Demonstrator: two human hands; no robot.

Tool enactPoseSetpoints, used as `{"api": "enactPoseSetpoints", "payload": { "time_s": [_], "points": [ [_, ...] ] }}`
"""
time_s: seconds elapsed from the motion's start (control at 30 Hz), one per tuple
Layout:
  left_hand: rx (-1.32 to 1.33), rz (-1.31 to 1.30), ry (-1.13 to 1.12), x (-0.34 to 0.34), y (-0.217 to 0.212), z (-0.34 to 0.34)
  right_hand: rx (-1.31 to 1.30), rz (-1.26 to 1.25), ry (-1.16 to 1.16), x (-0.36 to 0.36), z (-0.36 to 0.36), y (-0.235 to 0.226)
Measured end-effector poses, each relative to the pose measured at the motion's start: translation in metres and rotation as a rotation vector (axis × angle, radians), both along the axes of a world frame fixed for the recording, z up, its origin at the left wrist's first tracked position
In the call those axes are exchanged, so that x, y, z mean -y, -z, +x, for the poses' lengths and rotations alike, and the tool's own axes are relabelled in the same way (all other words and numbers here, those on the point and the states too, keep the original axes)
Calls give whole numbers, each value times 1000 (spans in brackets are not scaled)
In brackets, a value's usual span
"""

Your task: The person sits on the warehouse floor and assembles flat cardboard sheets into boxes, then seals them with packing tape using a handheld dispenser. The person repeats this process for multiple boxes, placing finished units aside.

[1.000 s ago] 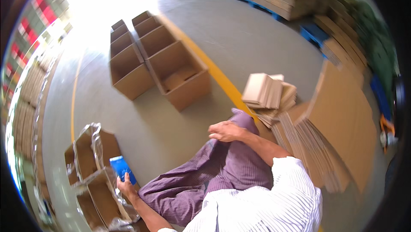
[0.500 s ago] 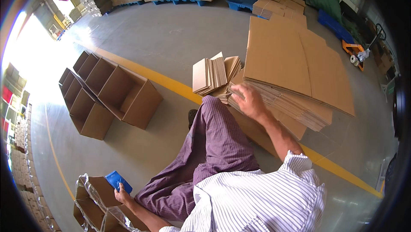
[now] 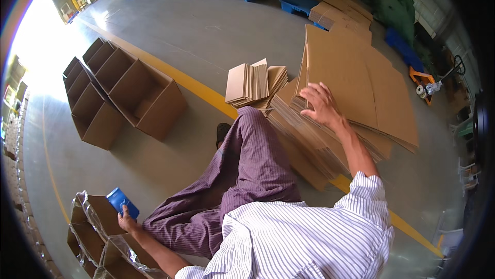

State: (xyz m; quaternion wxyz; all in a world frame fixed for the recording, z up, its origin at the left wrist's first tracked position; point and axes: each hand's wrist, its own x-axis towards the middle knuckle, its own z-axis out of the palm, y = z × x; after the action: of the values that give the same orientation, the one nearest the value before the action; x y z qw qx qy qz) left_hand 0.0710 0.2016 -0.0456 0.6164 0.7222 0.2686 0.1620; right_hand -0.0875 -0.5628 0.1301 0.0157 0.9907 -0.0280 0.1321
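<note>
My left hand (image 3: 127, 221) is closed round a small blue rectangular object (image 3: 122, 201); its exact kind does not show. It is held beside open cartons with clear plastic film along their edges (image 3: 98, 212) at the lower left. On the right, my right hand (image 3: 323, 108) is over the near edge of a big pile of flattened cardboard boxes (image 3: 345, 73). Its fingers are spread, with nothing gripped; whether the fingertips touch the top sheet I cannot tell. A smaller pile of cardboard pieces (image 3: 247, 83) lies on the floor just left of the big one.
Two rows of open, empty cartons (image 3: 160, 104) stand at the left. A yellow floor line (image 3: 201, 91) runs diagonally past them. Flat cardboard on blue pallets (image 3: 296, 3) is at the back. An orange pallet jack (image 3: 424, 80) stands at the far right.
My view has shifted somewhat. My right hand has moved right and up from the left end of the big cardboard pile, and its fingers are spread. My left hand still holds the blue object.
</note>
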Motion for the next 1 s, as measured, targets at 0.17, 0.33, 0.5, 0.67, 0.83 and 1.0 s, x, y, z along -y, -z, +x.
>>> {"api": "enactPoseSetpoints", "payload": {
  "time_s": [0.17,0.33,0.5,0.67,0.83,1.0],
  "points": [
    [-59,78,21,-43,41,-40,204,57,26,-44,-94,7],
    [-162,113,0,-30,158,-151,380,496,364,-103,-160,49],
    [-688,-403,-379,45,237,-294,789,1847,728,-63,-139,56],
    [-852,-732,-446,120,250,-372,1246,1882,449,-10,-118,52],
    [-864,-855,-499,141,255,-401,1270,1819,564,40,-130,69],
    [-806,-845,-516,127,255,-386,1296,1815,422,43,-134,23]
  ]
}}
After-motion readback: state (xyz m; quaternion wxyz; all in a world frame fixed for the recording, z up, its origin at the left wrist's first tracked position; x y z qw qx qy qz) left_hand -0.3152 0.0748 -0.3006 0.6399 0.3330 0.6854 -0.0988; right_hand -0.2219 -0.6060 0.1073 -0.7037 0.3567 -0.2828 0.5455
